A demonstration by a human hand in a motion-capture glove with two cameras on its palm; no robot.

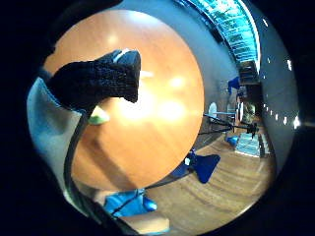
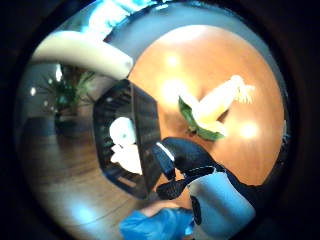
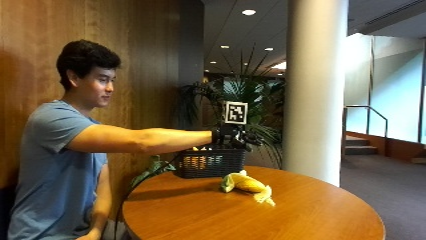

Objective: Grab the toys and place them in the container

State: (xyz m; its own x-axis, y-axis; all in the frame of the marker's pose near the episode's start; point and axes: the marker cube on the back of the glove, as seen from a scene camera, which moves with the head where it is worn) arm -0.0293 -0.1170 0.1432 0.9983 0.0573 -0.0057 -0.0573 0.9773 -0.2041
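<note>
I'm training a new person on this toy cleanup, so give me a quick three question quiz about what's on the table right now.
1. True or false: the corn toy already lies inside the black basket.
2. Where is the gloved right hand? A: pressing on the corn toy. B: raised over the black basket. C: resting flat on the table.
3. Fill in: in the thumb side palm view, pale toys lie in the ____.

Key:
1. False; it lies on the table beside the basket.
2. B.
3. Basket.
</note>
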